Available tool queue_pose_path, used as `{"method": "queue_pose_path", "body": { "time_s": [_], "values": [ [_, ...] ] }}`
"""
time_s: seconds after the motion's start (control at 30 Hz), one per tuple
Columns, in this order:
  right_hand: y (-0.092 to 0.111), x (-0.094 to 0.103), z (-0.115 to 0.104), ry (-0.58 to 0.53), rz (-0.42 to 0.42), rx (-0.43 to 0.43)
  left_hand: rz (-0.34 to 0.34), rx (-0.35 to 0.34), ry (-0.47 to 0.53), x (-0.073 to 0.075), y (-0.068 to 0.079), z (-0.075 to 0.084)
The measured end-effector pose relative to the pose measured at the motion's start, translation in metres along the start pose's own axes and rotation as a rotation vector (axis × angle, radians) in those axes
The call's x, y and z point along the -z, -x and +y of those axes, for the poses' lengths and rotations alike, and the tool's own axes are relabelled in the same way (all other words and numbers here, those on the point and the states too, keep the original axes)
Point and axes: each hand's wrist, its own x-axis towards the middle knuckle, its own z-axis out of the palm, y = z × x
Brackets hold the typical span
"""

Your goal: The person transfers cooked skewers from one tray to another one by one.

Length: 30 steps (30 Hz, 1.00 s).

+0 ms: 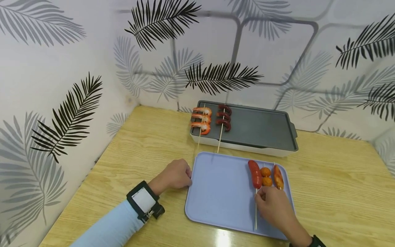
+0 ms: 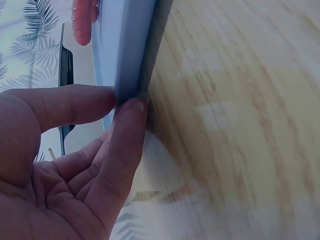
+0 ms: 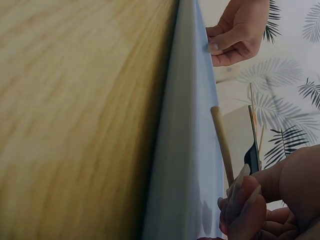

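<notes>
A blue-grey tray (image 1: 219,192) lies on the wooden table. At its left edge my left hand (image 1: 177,174) pinches the rim between thumb and finger, which the left wrist view shows up close. Over the tray's right side, my right hand (image 1: 274,206) pinches the wooden stick of a red sausage skewer (image 1: 255,174). Just beyond that hand, a skewer of orange balls (image 1: 266,176) and a browned, orange skewer piece (image 1: 278,176) lie on the tray. The right hand partly hides their lower ends. In the right wrist view, the stick's blunt end (image 3: 222,140) sticks out past the fingertips.
Behind the tray stands a grill with a dark flat plate (image 1: 259,120) and a white base. A shrimp skewer (image 1: 202,120) and a skewer of dark red curled pieces (image 1: 224,118) lie on its left end, sticks toward the tray. Leaf-patterned wall covering (image 1: 210,41) borders the table (image 1: 333,185).
</notes>
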Motion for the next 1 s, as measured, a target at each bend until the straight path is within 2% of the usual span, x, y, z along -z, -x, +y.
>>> {"method": "queue_pose_path", "body": {
  "time_s": [0.43, 0.77, 1.0],
  "values": [
    [-0.003, -0.004, -0.002, 0.015, -0.034, -0.002, -0.008, 0.002, -0.022, 0.000, -0.002, 0.000],
    [-0.007, -0.010, -0.003, 0.076, 0.027, 0.084, -0.009, 0.006, -0.019, 0.000, -0.002, 0.000],
    [-0.010, -0.012, -0.003, 0.100, 0.024, 0.076, -0.007, 0.014, -0.020, -0.001, -0.004, -0.001]
  ]
}}
